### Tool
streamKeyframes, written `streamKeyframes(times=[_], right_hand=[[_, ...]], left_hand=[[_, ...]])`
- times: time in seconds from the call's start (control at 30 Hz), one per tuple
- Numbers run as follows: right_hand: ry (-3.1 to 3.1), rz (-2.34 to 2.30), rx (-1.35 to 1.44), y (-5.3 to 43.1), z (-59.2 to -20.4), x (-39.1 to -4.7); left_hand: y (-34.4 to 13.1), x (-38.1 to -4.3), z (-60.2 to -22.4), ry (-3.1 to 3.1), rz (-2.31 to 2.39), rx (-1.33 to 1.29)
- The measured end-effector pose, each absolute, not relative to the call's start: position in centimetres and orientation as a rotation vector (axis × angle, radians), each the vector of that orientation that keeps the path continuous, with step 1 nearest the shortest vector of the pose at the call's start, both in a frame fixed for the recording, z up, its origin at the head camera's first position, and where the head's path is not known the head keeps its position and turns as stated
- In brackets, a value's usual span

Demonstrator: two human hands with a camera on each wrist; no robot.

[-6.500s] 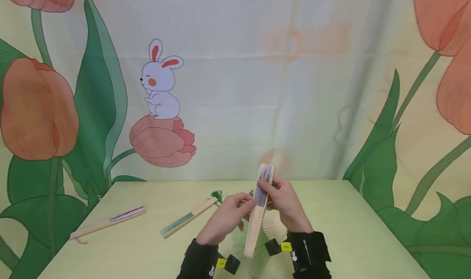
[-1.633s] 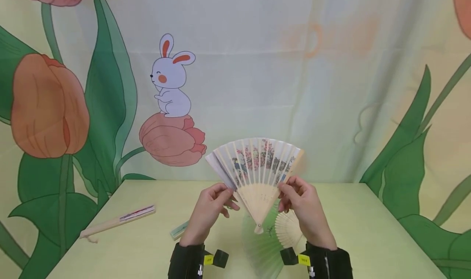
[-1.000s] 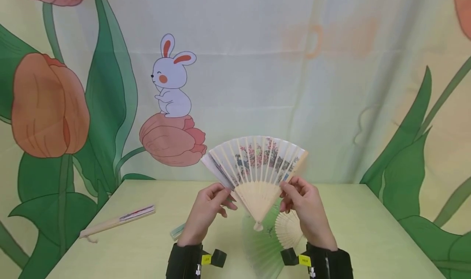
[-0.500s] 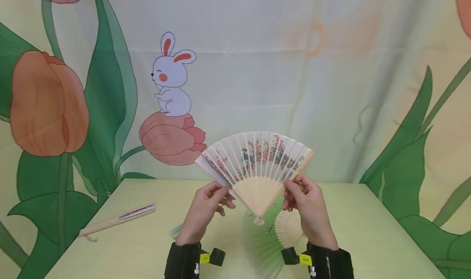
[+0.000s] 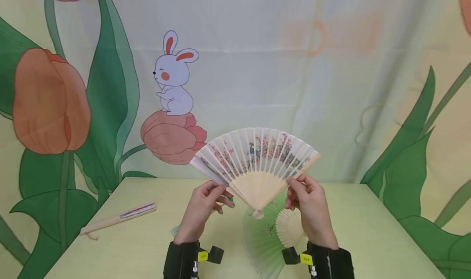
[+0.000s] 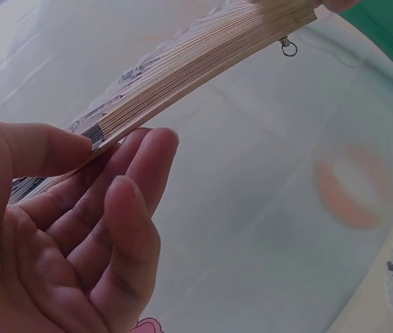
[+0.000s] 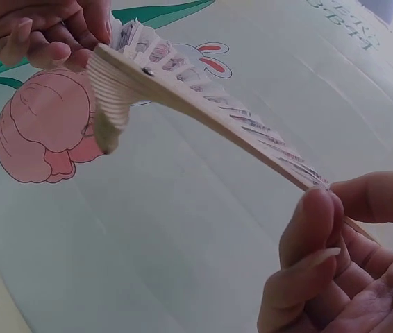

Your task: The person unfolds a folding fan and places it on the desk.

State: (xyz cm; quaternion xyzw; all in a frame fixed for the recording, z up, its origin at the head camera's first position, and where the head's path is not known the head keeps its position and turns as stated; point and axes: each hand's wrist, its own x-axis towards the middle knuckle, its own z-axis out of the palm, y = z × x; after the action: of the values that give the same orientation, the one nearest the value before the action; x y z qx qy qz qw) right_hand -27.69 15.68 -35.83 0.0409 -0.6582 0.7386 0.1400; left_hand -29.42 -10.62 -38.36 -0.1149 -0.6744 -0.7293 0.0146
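Note:
A folding fan (image 5: pixel 255 160) with pink blossoms and dark branches on white is spread wide above the table, its pivot toward me. My left hand (image 5: pixel 200 209) pinches its left edge between thumb and fingers. In the left wrist view that side of the fan (image 6: pixel 189 76) is still a stack of folded ribs, with a small metal ring at the pivot end. My right hand (image 5: pixel 309 205) pinches the right outer rib; in the right wrist view, thumb and fingertips (image 7: pixel 314 215) meet on that wooden guard.
A spread green fan (image 5: pixel 263 242) lies on the table (image 5: pixel 368 238) below the held one, partly hidden. Far left lies a folded fan (image 5: pixel 117 218) with a cord. Another folded fan (image 5: pixel 175 229) is mostly behind my left hand. A printed cloth backdrop (image 5: pixel 257 66) stands behind.
The fan was folded in both hands 6.5 seconds ago and is now spread. Over the last second it has widened further and risen slightly as my hands moved apart.

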Motion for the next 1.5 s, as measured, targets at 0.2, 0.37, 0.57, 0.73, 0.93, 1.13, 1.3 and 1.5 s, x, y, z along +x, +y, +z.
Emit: streamKeyframes(times=[0.2,0.37,0.57,0.73,0.93,1.13,1.3,1.5], right_hand=[[-1.869,2.173,0.082,15.7,-35.9,-27.5],[-1.847,2.201,0.048,15.7,-35.8,-27.4],[-1.828,2.196,0.060,15.7,-35.7,-27.5],[-1.814,2.206,0.045,15.7,-35.7,-27.6],[-1.771,2.237,0.028,15.6,-35.7,-27.7],[-1.762,2.247,-0.015,15.6,-35.8,-27.7],[-1.771,2.251,-0.024,15.6,-35.7,-27.6],[-1.774,2.256,-0.024,15.5,-35.6,-27.4]], left_hand=[[-10.7,-29.4,-38.3,-2.091,-2.268,-0.364],[-10.8,-29.3,-38.3,-2.086,-2.270,-0.341],[-10.9,-29.4,-38.3,-2.071,-2.285,-0.344],[-11.0,-29.4,-38.3,-2.061,-2.290,-0.363],[-11.0,-29.4,-38.3,-2.056,-2.284,-0.356],[-11.0,-29.1,-38.4,-2.049,-2.290,-0.336],[-11.1,-28.6,-38.4,-2.054,-2.291,-0.311],[-11.1,-28.1,-38.4,-2.051,-2.302,-0.292]])
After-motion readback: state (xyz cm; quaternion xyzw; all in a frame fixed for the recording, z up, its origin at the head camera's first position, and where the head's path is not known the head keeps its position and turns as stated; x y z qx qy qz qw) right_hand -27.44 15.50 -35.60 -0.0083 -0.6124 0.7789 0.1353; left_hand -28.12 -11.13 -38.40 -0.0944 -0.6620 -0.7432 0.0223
